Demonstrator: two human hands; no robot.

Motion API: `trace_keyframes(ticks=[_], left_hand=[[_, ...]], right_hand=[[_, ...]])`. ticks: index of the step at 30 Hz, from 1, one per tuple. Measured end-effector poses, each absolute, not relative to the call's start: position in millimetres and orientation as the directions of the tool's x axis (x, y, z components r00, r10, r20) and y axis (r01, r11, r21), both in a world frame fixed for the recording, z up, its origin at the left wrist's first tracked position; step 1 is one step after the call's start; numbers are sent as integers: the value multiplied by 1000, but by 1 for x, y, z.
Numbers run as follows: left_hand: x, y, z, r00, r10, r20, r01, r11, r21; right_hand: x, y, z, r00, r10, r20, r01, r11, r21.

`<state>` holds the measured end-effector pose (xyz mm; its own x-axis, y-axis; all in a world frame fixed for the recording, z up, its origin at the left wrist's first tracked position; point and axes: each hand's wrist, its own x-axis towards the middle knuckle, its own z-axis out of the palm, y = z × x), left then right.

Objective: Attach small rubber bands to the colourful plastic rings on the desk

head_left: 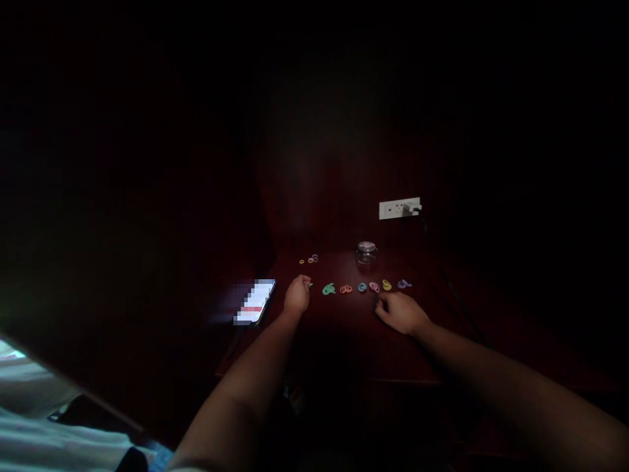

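Note:
Small coloured hair ties lie in a row of little piles across the dark red table. From left to right come green hair ties, orange ones, blue ones, pink ones, yellow ones and purple ones. My left hand is closed left of the green pile, with a bit of green hair tie showing at its fingertips. Just below the pink and yellow piles, my right hand rests with curled fingers; whatever they may hold is hidden.
Behind the row stands a clear lidded jar. A few loose hair ties lie at the back left. A lit phone is at the left edge. On the wall is a socket with a plug and a dark cable.

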<state>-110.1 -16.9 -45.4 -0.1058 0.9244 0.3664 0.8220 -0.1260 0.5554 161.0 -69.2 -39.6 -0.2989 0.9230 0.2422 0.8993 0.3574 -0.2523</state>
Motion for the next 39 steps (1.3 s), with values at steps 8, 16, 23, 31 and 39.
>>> trace_keyframes(ticks=[8, 16, 23, 31, 39], left_hand=[[-100, -50, -55, -250, 878, 408, 541, -223, 811], [-30, -91, -62, -190, 946, 264, 251, -214, 944], [8, -111, -55, 54, 850, 524, 393, -500, 771], [2, -107, -56, 104, 872, 477, 321, -484, 814], [3, -100, -61, 90, 904, 417, 176, -427, 887]], right_hand=[[160, -67, -42, -291, 922, 255, 911, 348, -220], [152, -85, -38, -269, 916, 297, 894, 352, -276], [130, -95, -50, -197, 905, 378, 632, 412, -657], [134, -88, -57, -211, 886, 414, 502, 461, -731], [133, -83, -62, -193, 873, 448, 438, 485, -757]])
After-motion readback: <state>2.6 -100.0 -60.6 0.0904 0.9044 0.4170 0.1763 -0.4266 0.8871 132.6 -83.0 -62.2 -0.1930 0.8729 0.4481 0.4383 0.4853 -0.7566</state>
